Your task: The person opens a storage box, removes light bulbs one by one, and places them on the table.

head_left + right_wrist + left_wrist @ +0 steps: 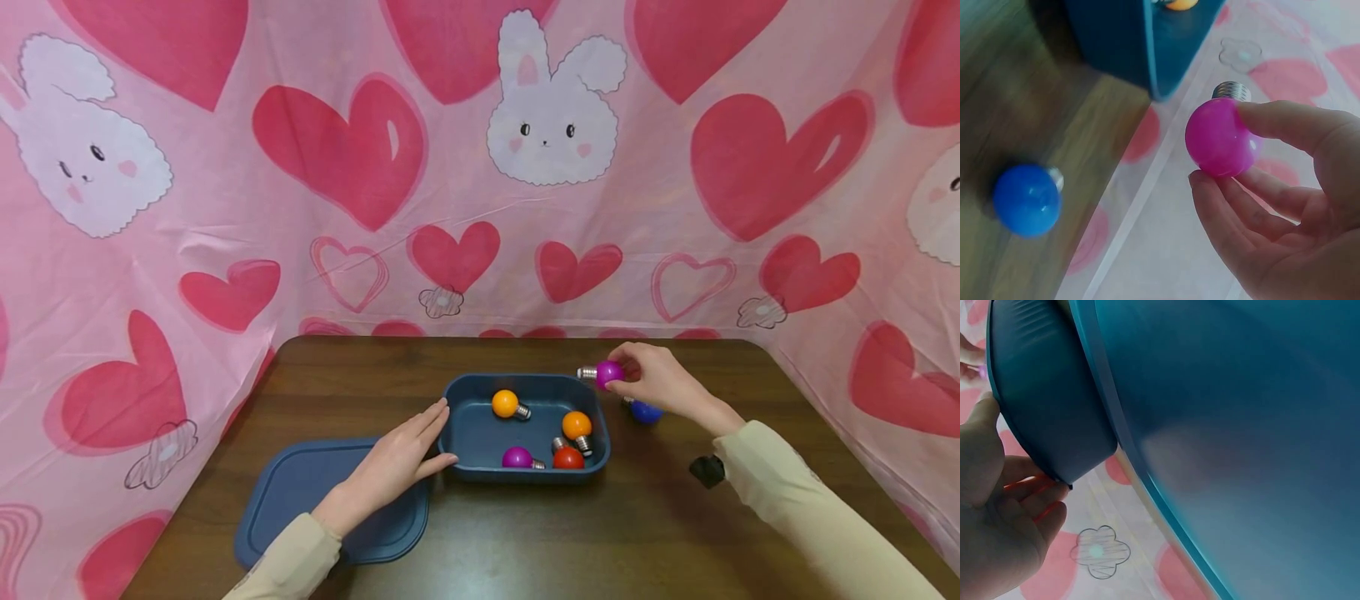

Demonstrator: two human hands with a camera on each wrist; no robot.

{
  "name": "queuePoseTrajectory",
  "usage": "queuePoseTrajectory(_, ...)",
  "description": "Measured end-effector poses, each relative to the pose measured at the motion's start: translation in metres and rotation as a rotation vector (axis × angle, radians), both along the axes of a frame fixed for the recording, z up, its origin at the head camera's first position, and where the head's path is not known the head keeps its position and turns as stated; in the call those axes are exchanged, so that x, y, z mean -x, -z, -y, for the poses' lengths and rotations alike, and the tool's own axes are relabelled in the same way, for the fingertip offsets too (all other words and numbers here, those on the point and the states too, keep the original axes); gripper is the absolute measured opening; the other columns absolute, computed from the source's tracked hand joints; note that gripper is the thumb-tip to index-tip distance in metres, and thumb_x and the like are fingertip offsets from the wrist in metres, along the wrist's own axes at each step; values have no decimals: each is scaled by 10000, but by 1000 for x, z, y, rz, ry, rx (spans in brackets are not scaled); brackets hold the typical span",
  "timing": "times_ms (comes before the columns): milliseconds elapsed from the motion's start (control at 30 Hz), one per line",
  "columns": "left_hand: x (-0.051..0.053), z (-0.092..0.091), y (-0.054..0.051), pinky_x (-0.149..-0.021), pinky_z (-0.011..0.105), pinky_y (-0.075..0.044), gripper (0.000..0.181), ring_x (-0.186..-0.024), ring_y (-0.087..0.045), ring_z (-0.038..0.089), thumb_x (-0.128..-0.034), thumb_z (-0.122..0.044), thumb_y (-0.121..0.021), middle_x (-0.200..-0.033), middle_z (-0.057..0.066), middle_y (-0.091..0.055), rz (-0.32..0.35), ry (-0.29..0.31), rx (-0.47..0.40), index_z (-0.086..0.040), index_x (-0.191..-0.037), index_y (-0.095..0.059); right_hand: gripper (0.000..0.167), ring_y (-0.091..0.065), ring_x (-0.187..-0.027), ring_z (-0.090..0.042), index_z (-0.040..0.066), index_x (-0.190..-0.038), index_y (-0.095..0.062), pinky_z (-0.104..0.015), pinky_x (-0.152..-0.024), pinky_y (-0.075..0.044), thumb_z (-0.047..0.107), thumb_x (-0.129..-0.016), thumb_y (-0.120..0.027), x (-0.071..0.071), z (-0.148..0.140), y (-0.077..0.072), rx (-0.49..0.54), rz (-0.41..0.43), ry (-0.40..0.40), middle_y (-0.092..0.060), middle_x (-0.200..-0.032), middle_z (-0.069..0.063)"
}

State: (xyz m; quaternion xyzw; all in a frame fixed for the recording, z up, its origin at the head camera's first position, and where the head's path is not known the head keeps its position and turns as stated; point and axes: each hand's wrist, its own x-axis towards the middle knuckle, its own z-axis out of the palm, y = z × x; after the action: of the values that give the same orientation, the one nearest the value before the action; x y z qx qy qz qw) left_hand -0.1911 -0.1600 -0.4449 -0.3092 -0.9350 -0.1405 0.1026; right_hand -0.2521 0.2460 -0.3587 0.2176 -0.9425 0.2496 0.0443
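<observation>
Between thumb and fingers my right hand (pixel 660 379) pinches a magenta light bulb (pixel 609 376) by its round end, raised beside the box's far right corner. Its silver screw base points left in the head view. My left hand (pixel 401 454) touches the left wall of a dark blue box (pixel 480 474), fingers extended. Inside the box lie two orange bulbs (pixel 505 404), a red bulb (pixel 568 458) and another magenta bulb (pixel 517 457). A blue bulb (pixel 1027 200) rests on the table below the right hand, partly hidden by it in the head view.
A dark blue lid (pixel 300 483) lies flat at the left, partly under the left forearm. A small black object (pixel 707 471) shows by the right sleeve. The brown wooden table (pixel 525 533) ends at a pink curtain (pixel 465 208) with hearts and rabbits.
</observation>
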Motion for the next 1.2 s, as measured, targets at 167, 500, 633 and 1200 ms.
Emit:
queuePoseTrajectory(167,0,0,0,-1036,435,-518,746,-1353,-538,297,-935,-504,-610,-1566,140,-421,-7,3,2,-22,-1480,-444,363,-692,-905,-307,-18,-1100,-642,-487,-813,-607,186,-838,-789,-2,-17,0,8,-8,52,-722,-1012,-181)
queuePoseTrajectory(500,0,0,-1,-1040,438,-515,750,-1352,-539,300,-927,-492,-627,-1568,136,-419,-1,-4,5,-22,-1481,-441,397,-691,-886,-292,-46,-1117,-642,-333,-726,-596,230,-861,-769,2,-50,12,-1,5,145,-726,-999,-198)
queuePoseTrajectory(633,0,-1,-1,-1035,436,-519,746,-1347,-543,300,-929,-491,-625,-1564,137,-424,-5,-3,7,-20,-1478,-446,403,-701,-875,-307,-62,-1105,-638,-354,-724,-601,230,-859,-768,4,-62,19,-9,4,178,-726,-989,-218)
queuePoseTrajectory(1200,1,0,1,-1030,423,-523,749,-1342,-550,290,-927,-511,-616,-1561,128,-432,-25,3,5,-29,-1477,-452,403,-675,-855,-346,-104,-1058,-641,-446,-756,-577,225,-856,-756,8,-91,44,-46,37,251,-708,-974,-269)
